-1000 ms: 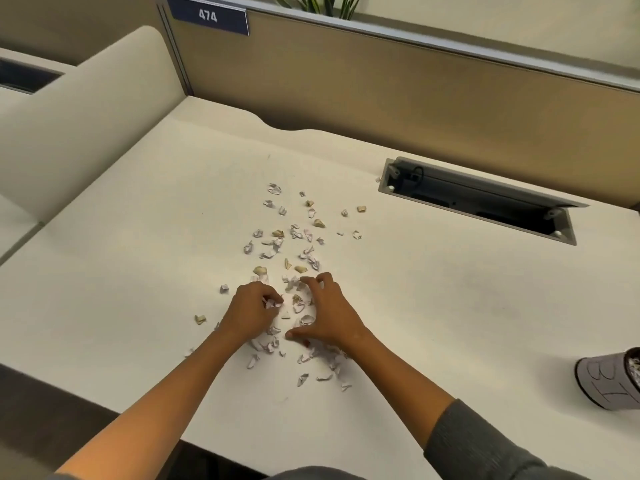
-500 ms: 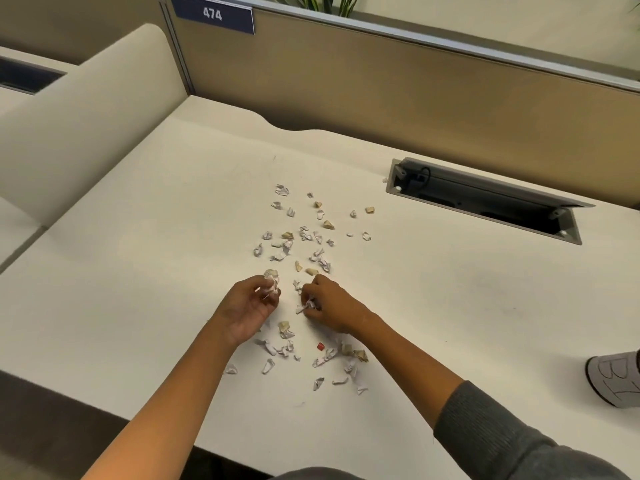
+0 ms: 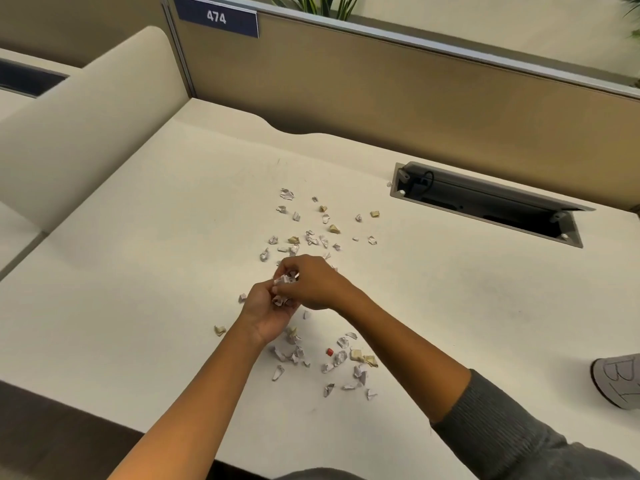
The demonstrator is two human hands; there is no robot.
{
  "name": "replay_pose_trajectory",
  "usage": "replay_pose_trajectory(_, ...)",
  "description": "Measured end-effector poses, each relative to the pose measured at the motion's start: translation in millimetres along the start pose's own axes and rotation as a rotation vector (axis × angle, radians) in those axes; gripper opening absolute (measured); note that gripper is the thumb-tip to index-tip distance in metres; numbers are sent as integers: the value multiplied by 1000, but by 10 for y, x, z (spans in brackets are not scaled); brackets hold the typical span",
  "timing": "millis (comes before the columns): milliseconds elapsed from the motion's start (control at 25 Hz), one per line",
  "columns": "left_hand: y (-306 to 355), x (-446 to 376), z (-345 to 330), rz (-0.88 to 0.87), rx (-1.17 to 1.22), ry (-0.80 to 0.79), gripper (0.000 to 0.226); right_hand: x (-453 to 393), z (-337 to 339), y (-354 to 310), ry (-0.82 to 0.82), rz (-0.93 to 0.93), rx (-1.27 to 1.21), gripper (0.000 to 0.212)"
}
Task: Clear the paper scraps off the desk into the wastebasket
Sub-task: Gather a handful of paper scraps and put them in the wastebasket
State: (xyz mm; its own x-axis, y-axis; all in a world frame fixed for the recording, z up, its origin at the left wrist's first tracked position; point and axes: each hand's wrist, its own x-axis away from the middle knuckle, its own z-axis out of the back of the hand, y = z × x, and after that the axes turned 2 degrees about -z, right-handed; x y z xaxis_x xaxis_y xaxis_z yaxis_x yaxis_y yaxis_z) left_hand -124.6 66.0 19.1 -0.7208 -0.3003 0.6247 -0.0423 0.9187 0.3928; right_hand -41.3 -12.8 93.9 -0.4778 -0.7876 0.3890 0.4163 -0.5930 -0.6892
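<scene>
Small crumpled white and tan paper scraps (image 3: 313, 237) lie scattered over the middle of the cream desk (image 3: 138, 289); another cluster (image 3: 332, 362) sits nearer the front edge, with one tiny red bit (image 3: 329, 351) in it. My left hand (image 3: 268, 311) is cupped palm-up above the desk and holds a small bunch of scraps (image 3: 284, 281). My right hand (image 3: 311, 282) meets it from the right, fingers curled and pinching scraps into that bunch. A grey container lying on its side (image 3: 620, 379) shows at the right edge, mostly cut off; it may be the wastebasket.
An open cable hatch (image 3: 485, 206) is sunk into the desk at back right. A tan partition (image 3: 381, 88) with a "474" label (image 3: 216, 18) closes the back, and a cream divider (image 3: 79, 119) stands at left. The desk's front edge runs just below my forearms.
Both hands rose from the desk and came together: the left turned palm-up with gathered scraps, and the right carried its pinched scraps over to it. The view shifted slightly.
</scene>
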Motion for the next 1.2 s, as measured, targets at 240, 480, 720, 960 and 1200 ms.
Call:
replay_pose_trajectory(240, 21, 17, 7, -13, 58, -30, 28, 0, -69, -236, 2, -68, 54, 36)
replay_pose_trajectory(480, 177, 12, 63, -58, 184, 78, 30, 42, 12, 227, 86, -120, 50, 42)
replay_pose_trajectory(720, 313, 88, 141, -102, 173, 87, 31, 241, -599, 733, -94, -33, 278, 84)
replay_pose_trajectory(960, 276, 107, 172, -109, 164, 91, 32, 362, -1037, 767, 13, 217, 414, 71)
replay_pose_trajectory(1200, 176, 128, 173, -102, 150, 103, 32, 354, -1036, 864, 65, 363, 328, 19)
